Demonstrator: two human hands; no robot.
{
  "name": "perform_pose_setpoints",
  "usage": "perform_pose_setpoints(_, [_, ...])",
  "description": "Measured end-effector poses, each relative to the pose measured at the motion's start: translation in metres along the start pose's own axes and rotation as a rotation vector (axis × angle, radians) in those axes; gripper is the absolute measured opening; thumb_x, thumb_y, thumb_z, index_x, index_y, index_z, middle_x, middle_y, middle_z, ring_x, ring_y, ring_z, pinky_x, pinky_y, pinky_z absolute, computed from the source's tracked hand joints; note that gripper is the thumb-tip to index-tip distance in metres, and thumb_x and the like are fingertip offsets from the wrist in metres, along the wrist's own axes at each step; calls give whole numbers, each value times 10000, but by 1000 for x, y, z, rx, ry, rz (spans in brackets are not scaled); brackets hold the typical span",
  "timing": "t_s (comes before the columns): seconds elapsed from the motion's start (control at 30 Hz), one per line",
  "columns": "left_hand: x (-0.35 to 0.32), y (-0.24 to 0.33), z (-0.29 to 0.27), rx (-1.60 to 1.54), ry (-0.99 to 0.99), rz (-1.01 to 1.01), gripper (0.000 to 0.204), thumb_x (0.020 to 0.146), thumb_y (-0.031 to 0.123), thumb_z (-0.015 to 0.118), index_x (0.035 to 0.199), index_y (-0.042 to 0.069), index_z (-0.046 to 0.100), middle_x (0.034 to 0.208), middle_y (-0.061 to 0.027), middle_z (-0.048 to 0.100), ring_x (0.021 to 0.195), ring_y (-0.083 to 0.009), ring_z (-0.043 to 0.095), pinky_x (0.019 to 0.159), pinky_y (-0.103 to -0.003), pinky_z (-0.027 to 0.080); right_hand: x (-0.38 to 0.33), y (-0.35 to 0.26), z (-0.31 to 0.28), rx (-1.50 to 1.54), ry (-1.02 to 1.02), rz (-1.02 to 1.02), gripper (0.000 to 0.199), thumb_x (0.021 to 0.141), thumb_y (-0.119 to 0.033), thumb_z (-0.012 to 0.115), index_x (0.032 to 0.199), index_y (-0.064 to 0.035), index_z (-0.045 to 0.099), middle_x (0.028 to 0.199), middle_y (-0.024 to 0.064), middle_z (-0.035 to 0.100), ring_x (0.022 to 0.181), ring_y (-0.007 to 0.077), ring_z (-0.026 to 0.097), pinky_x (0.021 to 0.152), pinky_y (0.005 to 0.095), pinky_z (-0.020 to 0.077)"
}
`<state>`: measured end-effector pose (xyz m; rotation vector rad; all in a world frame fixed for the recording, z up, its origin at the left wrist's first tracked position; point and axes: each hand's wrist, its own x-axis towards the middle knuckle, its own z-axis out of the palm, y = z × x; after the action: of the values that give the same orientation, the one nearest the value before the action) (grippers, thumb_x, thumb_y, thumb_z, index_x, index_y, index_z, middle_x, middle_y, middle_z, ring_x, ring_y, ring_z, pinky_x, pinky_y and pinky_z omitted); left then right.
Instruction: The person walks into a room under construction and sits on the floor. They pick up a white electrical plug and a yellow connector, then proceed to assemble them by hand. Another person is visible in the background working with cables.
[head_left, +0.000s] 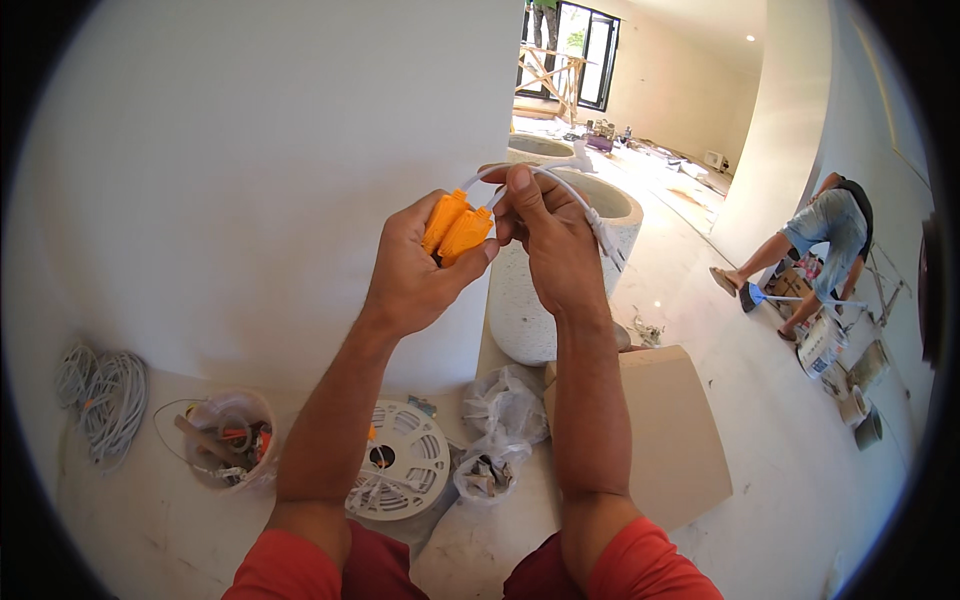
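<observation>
you've got two orange blocks [466, 236] side by side in your left hand [408, 262]: fingers curled round the far side, thumb pressed in low from the right. they sit upright with a slight lean to the right, white leads out of the top, the left block a bit higher than the right one. your right hand [552, 232] is just beside them on the right, closed down narrow, thumb and fingers pinching the white cable [572, 189] near where it leaves the blocks. so the blocks are between your two hands, cradled by the left, near the right's fingertips. cable arcs over the right hand and drops on its far side to a slim white end piece [606, 238]. behind your right hand: speckled planter [520, 310]. below, partly behind your left forearm: white reel [432, 455], clear plastic bag [508, 405] just right of it. cardboard box [672, 430] is right of your right forearm. bucket [205, 412] with tools is left of the reel, coiled grey cable [108, 405] further left. well off to the right, a person [835, 222] bends over near a blue broom [755, 295].
</observation>
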<state>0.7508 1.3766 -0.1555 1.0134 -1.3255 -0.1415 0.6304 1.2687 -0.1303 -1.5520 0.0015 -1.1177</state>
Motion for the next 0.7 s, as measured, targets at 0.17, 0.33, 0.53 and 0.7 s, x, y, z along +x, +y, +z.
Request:
perform_pose_setpoints(0.17, [-2,-2,-4,51,3,-3,180,852,41,763,885,48,587,719,47,541,615,-34,472,535,-233,402,-1,2,4,-19,-27,7,450,1006,-452,666,1050,-11,751,755,3,587,664,78,523,619,238,438])
perform_pose_setpoints(0.33, [-1,-8,-4,105,-14,7,154,870,43,746,898,31,594,746,29,569,644,-40,497,560,-232,419,-3,-1,-1,-81,-74,-22,437,1001,-435,681,1061,-8,749,768,8,593,672,79,512,617,242,419])
perform_pose_setpoints(0.53, [-1,-16,-7,87,-38,55,153,888,20,710,1013,-3,625,843,1,617,743,-59,548,649,-244,476,-2,4,4,-96,-114,-1,371,982,-351,720,1121,-7,725,855,29,652,753,91,567,669,248,465])
perform_pose_setpoints(0.7, [-2,-35,-20,31,-80,124,283,871,11,698,1147,-9,634,947,-34,666,839,-102,599,731,-292,528,-11,17,4,-219,-195,11,469,924,-269,755,1302,-20,635,1191,104,670,1116,188,623,967,344,495])
